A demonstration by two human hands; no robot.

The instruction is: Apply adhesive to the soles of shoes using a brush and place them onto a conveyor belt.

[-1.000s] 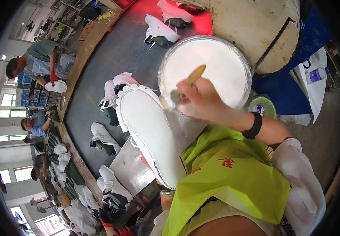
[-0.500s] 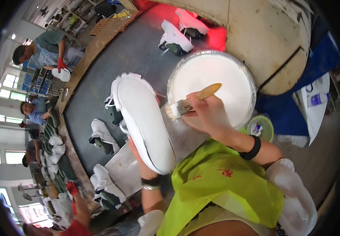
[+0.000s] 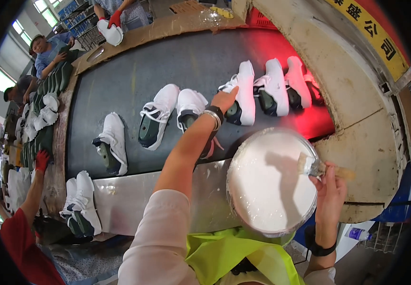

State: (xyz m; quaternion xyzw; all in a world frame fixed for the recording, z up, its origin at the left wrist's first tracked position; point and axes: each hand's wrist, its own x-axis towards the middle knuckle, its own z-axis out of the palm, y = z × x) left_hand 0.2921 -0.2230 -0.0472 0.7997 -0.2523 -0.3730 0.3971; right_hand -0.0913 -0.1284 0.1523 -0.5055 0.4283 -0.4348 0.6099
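Observation:
My left hand (image 3: pixel 224 100) reaches out over the dark belt, its fingers closed at the lace side of a white shoe (image 3: pixel 247 95) that lies on its side with the sole to the right. Part of those fingers is hidden by the shoe. In my right hand (image 3: pixel 330 192) is a paintbrush (image 3: pixel 314 165) with a wooden handle, held near its metal band. The white-coated bristles are over the right rim of a round tub (image 3: pixel 229 190) of white liquid. Left of my arm lie more white and dark green shoes, among them one (image 3: pixel 159 116) with white laces.
Beyond my left hand, shoes (image 3: pixel 277 88) run under red light into a beige machine housing (image 3: pixel 357 90). Across the belt (image 3: pixel 134 52), a co-worker's red-gloved hand (image 3: pixel 115 20) holds a white shoe part. Another red glove (image 3: pixel 42 160) is at the left edge.
The shoe in my left hand has gone from close to me out to the belt. My right hand with the brush has moved right. My view has turned.

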